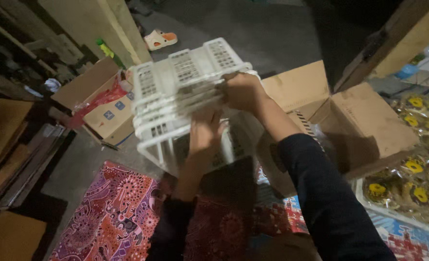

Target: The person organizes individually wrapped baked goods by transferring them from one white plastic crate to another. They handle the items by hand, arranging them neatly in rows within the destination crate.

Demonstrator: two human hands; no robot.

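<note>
A single head-worn camera looks steeply down and forward from the person's own eye line, close over both forearms. It faces the grey floor [253, 29], with a patterned mat [113, 212] at the lower edge and open cardboard boxes [369, 125] beyond and to the right.

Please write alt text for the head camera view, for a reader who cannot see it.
Two hands, the left hand and the right hand, hold a stack of white plastic baskets above a patterned mat. Open cardboard boxes and a tray of packed snacks lie around.
</note>
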